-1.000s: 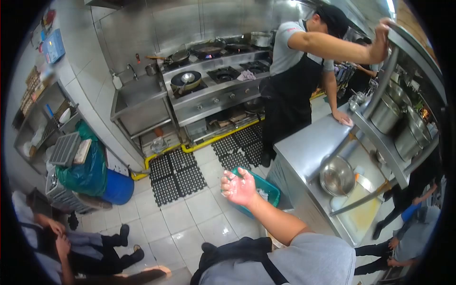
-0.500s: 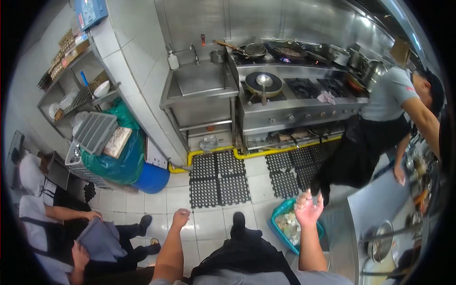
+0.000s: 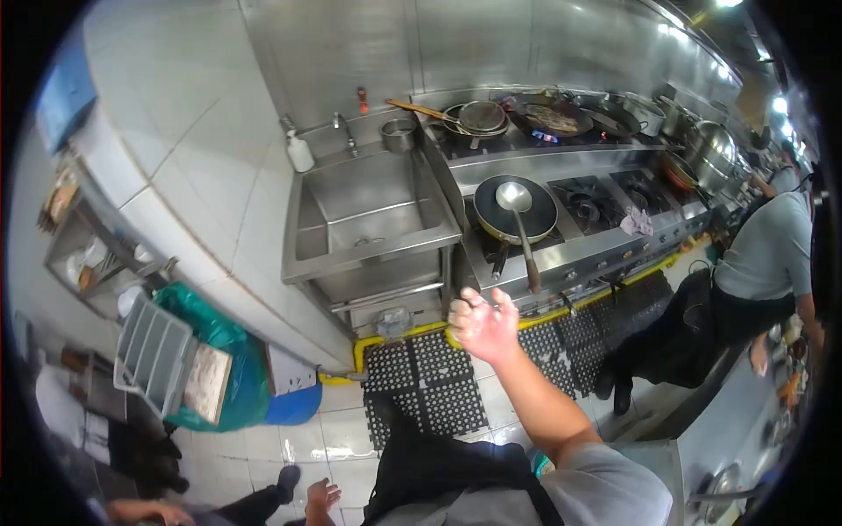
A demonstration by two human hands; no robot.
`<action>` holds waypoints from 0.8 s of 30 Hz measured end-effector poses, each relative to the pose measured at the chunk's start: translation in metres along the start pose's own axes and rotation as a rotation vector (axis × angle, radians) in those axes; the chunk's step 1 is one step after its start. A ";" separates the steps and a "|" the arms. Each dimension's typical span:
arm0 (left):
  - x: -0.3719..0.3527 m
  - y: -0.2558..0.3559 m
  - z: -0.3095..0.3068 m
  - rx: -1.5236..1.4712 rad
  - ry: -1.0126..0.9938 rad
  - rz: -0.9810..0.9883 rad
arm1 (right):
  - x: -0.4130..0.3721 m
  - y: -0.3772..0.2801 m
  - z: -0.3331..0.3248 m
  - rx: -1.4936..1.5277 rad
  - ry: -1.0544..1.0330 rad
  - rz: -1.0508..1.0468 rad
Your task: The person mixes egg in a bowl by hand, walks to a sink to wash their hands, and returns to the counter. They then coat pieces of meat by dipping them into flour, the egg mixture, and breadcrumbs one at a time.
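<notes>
My right hand (image 3: 484, 326) is raised in front of the sink and stove, with its fingers apart and loosely curled. It holds nothing, and a whitish residue shows on the fingers. Low in the view, my left hand (image 3: 323, 497) hangs by my side, its fingers apart and nothing in them. Closest to the right hand are the stainless steel sink (image 3: 303, 263) and a black frying pan (image 3: 542, 219) on the front burner. A ladle (image 3: 514, 197) rests in that pan, its handle pointing toward me.
A soap bottle (image 3: 300, 152), a faucet (image 3: 349, 136) and a small pot (image 3: 399, 133) stand at the sink's back. A pink cloth (image 3: 636, 221) lies on the stove front. Black mats (image 3: 425, 377) cover the floor. One co-worker (image 3: 754, 254) leans at the right; others are at the left.
I have come nearer the sink and stove. My right hand has moved up and left toward them, and my left hand has dropped lower in view.
</notes>
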State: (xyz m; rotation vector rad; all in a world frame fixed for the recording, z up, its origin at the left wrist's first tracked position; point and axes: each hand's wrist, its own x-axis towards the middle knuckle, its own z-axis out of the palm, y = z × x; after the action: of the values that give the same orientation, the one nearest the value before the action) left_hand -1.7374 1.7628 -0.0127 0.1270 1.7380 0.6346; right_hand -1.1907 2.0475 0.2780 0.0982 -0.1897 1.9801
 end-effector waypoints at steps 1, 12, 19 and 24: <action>0.051 0.060 0.022 0.014 -0.048 0.058 | 0.045 -0.003 -0.008 -0.028 0.040 -0.017; 0.040 0.569 0.304 0.165 -0.645 0.594 | 0.222 -0.048 -0.040 0.003 0.042 -0.223; 0.054 0.730 0.456 0.237 -0.724 0.790 | 0.382 -0.108 -0.073 0.007 0.064 -0.251; 0.070 0.803 0.514 0.231 -0.682 0.691 | 0.501 -0.158 -0.093 0.102 0.069 -0.233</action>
State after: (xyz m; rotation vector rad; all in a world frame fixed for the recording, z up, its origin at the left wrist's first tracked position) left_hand -1.4765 2.6465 0.2416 1.0173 1.0670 0.7611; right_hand -1.2475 2.5778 0.2787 0.1124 -0.0305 1.7573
